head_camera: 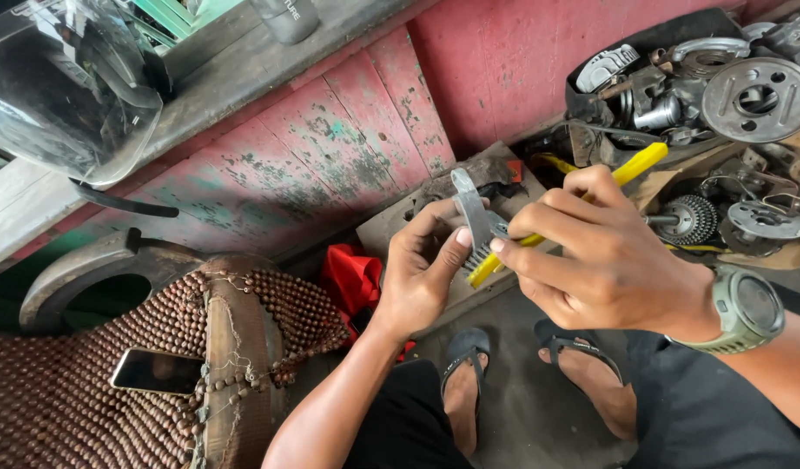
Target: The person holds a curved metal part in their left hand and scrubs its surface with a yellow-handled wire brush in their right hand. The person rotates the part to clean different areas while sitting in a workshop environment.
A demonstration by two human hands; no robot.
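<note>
My left hand (422,265) holds a flat grey metal lever-shaped part (469,207) upright between thumb and fingers. My right hand (595,252), with a grey wristwatch (747,308) on its wrist, grips a yellow-handled brush (630,169) and presses its bristle end against the lower end of the metal part. The two hands meet above a wooden board (391,230) on the floor. My feet in black flip-flops (465,347) rest below the hands.
A pile of metal engine parts, discs and gears (739,95) lies at the upper right. A red cloth (352,278) lies by the red wooden wall (348,139). At the left, a phone (157,372) sits on a beaded seat cover (61,399). A helmet visor (66,82) is top left.
</note>
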